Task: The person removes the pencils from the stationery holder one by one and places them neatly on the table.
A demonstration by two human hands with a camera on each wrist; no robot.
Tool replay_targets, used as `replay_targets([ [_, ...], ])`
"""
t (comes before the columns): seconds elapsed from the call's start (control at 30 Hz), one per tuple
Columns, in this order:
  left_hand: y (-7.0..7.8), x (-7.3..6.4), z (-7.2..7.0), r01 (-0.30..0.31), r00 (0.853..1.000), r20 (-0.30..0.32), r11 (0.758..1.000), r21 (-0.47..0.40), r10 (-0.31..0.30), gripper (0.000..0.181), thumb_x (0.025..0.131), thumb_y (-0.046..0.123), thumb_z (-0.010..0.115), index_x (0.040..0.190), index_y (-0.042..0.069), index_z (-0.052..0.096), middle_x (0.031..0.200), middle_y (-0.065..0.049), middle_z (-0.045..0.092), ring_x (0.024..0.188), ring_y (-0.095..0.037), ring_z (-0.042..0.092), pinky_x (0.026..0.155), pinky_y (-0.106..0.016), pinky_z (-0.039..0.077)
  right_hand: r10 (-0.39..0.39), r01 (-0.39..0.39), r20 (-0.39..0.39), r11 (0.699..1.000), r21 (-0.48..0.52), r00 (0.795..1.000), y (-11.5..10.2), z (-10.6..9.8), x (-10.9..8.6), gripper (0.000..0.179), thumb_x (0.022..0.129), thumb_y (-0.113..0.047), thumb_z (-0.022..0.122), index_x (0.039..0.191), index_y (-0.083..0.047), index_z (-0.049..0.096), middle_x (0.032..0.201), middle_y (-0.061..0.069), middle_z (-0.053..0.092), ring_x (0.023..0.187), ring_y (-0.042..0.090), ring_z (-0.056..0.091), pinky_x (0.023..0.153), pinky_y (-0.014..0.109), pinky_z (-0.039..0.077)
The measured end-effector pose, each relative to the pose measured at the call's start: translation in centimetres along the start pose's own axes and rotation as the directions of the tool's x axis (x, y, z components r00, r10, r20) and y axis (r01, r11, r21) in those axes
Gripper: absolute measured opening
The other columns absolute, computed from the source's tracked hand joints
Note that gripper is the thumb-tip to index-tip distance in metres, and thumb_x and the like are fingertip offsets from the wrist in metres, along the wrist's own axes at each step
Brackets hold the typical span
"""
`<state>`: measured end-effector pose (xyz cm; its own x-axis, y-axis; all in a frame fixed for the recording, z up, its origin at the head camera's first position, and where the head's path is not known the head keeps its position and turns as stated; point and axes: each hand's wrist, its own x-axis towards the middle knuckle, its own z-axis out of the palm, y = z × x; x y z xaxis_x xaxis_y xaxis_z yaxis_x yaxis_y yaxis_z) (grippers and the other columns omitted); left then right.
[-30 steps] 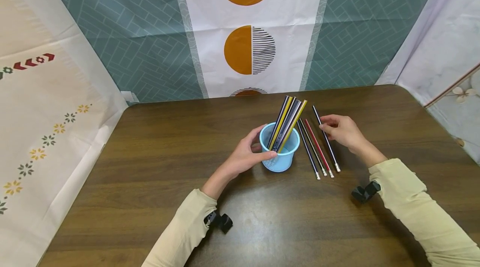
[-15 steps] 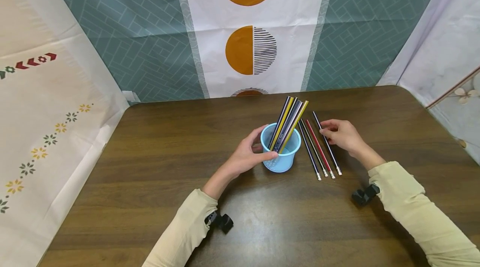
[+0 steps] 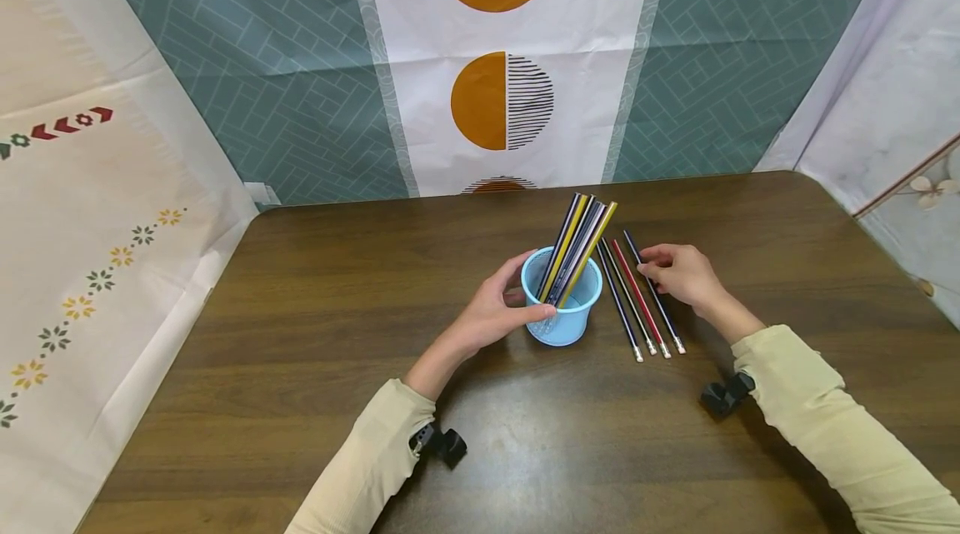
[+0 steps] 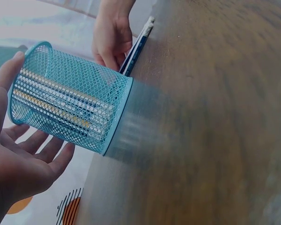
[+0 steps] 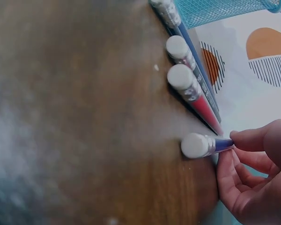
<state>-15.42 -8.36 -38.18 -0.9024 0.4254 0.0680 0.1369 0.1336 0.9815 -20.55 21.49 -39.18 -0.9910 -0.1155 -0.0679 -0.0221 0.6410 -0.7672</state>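
Observation:
My left hand (image 3: 498, 313) grips a light blue mesh pencil cup (image 3: 561, 327), thumb at the near rim and fingers round its left side. A bundle of yellow, dark and pale pencils (image 3: 576, 247) leans in the cup toward the far right. Between thumb and fingers, my right hand (image 3: 681, 274) pinches a dark blue pencil (image 5: 223, 145) whose white eraser end points toward me, close over the table. To its left lie a red pencil (image 3: 640, 298), a dark pencil with a pale streak (image 3: 628, 296) and another dark blue pencil (image 3: 619, 302), side by side with erasers toward me.
The brown wooden table (image 3: 315, 334) has its far edge just beyond the pencils. A patterned curtain (image 3: 300, 101) hangs behind it, and a cream cloth (image 3: 97, 209) is on the left. A black wrist camera (image 3: 438, 442) sits on the left sleeve.
My right hand has drawn the dark blue pencil a little toward me, so it lines up more evenly with the others. My left hand keeps its grip on the cup.

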Motion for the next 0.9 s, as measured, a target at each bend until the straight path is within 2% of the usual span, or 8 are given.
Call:
replay_targets([
  [0.43,0.08,-0.05,0.01,-0.005,1.000,-0.005,1.000,0.012,0.005,0.075,0.083,0.011,0.077,0.147,0.015,0.039,0.137,-0.009,0.050,0.120,-0.026,0.053,0.098,-0.039,0.045,-0.002,0.002,-0.006,1.000,-0.024,1.000,-0.05,0.31,-0.25,0.033,0.096,-0.011,0.061,0.118,0.013,0.058,0.103,0.026,0.062,0.069,0.017,0.058,0.057,0.024,0.051],
  [0.73,0.06,0.00,-0.01,0.001,1.000,0.004,1.000,0.002,-0.001,0.076,0.084,0.007,0.075,0.149,0.013,0.036,0.140,-0.013,0.047,0.124,-0.029,0.049,0.101,-0.041,0.042,-0.010,0.010,-0.012,1.000,-0.017,1.000,-0.02,0.41,-0.22,0.030,0.094,-0.009,0.062,0.115,0.013,0.059,0.103,0.025,0.063,0.075,0.021,0.060,0.059,0.023,0.052],
  [0.9,0.88,-0.10,-0.03,0.014,1.000,0.011,1.000,0.010,-0.014,0.076,0.084,0.004,0.073,0.149,0.008,0.034,0.140,-0.017,0.046,0.125,-0.032,0.048,0.101,-0.041,0.042,-0.010,0.010,-0.009,1.000,-0.003,1.000,-0.01,0.36,-0.16,0.028,0.093,-0.007,0.061,0.114,0.012,0.060,0.102,0.024,0.064,0.076,0.021,0.060,0.059,0.024,0.053],
])
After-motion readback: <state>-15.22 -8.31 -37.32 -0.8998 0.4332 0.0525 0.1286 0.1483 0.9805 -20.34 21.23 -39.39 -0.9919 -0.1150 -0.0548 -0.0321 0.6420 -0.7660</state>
